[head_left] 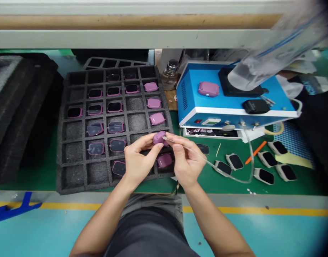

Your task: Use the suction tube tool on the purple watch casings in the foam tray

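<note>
My left hand [139, 160] is shut on a small pink rounded-rectangle device housing [159, 138], held above the foam tray. My right hand [185, 160] pinches a thin clear tube [196, 155] between finger and thumb. The tube's fine metal tip [164, 137] meets the edge of the pink housing. Below my hands, a black foam tray [73, 185] holds rows of pink-rimmed housings with dark or glossy faces. Another pink housing [164, 160] sits close under my right fingers. My hands hide part of the tray.
A blue bench machine [204, 85] stands to the right, with a pink housing and a black device on top. The clear tube runs towards it. Grey-and-black devices [266, 159] lie on the green mat. There are also an orange pen [256, 152], a glass bottle [170, 75], stacked foam trays at left, and a blurred clear object at upper right.
</note>
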`<act>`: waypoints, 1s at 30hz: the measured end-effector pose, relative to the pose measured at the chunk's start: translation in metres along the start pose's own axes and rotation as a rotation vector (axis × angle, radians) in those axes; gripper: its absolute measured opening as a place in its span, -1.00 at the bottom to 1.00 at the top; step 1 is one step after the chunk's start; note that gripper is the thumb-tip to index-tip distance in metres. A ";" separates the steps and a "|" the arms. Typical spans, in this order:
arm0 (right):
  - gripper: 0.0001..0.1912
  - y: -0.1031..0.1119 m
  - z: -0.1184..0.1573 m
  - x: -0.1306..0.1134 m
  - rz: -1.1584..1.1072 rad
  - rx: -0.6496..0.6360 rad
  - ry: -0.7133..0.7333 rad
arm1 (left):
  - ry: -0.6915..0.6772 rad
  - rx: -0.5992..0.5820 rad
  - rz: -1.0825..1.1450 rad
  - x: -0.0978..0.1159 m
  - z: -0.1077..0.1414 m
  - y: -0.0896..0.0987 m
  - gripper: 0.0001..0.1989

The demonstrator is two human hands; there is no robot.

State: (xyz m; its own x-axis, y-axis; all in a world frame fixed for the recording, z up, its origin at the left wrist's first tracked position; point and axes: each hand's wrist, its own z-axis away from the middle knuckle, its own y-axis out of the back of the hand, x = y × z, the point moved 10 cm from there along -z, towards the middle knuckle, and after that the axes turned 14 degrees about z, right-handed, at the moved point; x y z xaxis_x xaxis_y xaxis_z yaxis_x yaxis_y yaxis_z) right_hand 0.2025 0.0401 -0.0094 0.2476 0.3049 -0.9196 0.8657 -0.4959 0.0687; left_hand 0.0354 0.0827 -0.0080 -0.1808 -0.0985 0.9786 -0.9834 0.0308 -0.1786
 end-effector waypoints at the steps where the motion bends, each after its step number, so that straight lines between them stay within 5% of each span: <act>1: -0.88 0.000 0.000 0.000 -0.001 0.000 -0.001 | -0.001 0.000 -0.003 0.000 0.000 0.000 -0.74; 30: -0.87 -0.001 -0.002 -0.001 -0.028 -0.026 0.033 | -0.084 -0.020 -0.035 0.002 0.000 0.000 -0.74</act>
State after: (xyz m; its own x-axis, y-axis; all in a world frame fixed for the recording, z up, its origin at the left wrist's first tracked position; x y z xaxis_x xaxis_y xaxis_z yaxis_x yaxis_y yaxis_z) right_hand 0.2020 0.0420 -0.0081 0.2373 0.3454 -0.9080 0.8835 -0.4653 0.0539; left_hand 0.0345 0.0825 -0.0057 -0.1477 -0.1825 0.9721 -0.9889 0.0456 -0.1417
